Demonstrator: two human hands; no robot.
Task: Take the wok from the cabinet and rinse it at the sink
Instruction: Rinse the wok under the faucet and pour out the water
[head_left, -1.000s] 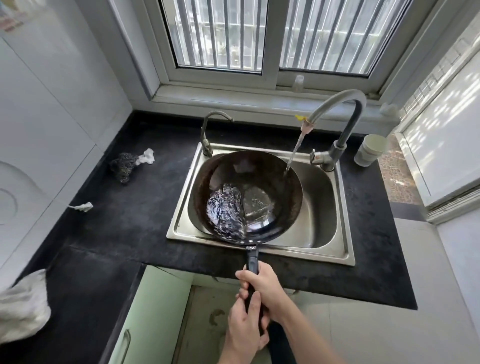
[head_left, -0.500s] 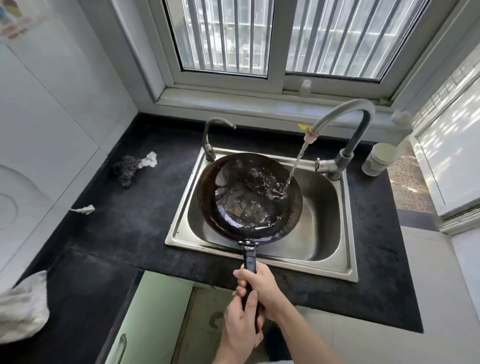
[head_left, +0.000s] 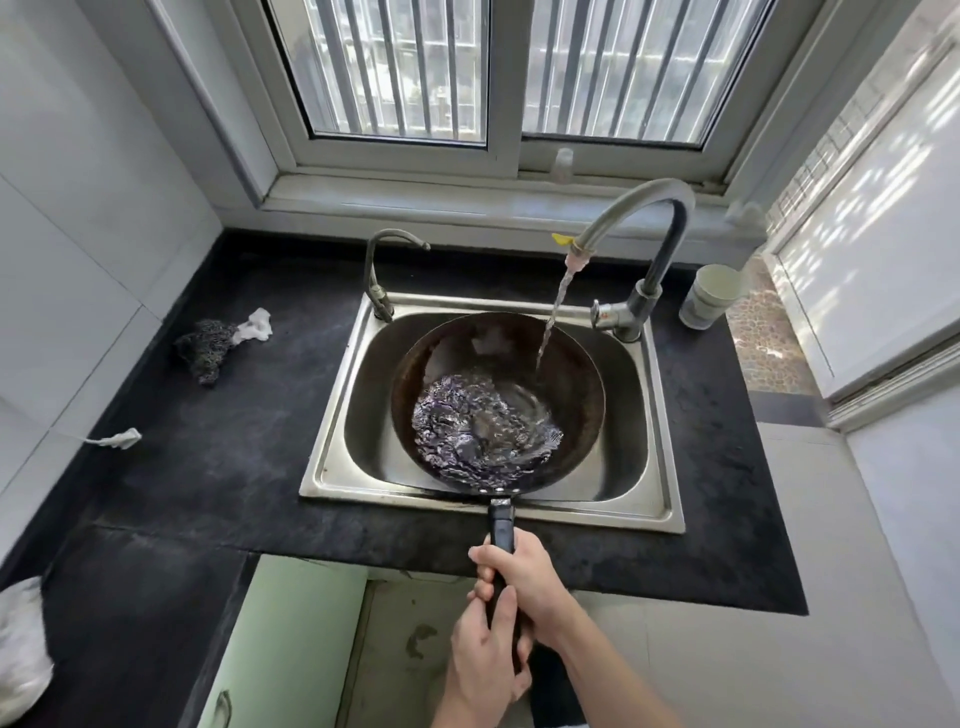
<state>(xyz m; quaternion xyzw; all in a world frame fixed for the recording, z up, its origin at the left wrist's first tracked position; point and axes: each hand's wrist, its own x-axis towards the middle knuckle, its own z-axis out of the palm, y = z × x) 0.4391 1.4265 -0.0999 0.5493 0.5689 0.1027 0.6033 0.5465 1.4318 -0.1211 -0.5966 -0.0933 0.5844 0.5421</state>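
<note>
A dark round wok (head_left: 571, 384) hangs over the steel sink (head_left: 332, 457), with its black handle pointing toward me. Rippling water pools in its bottom. A thin stream falls from the tall curved tap (head_left: 639, 208) onto the wok's right inner wall. My right hand (head_left: 524, 577) grips the handle closer to the pan. My left hand (head_left: 483, 660) grips the same handle just behind it, nearer my body.
A second, smaller tap (head_left: 379, 270) stands at the sink's back left. A dark scourer with white cloth (head_left: 208, 343) lies on the black counter (head_left: 208, 457). A white cup (head_left: 711, 296) stands right of the tap. An open green cabinet door (head_left: 280, 644) hangs below.
The water has sloshed from the wok's far side to its near lower part. The wok has tipped slightly toward me, and both hands keep their hold on the handle.
</note>
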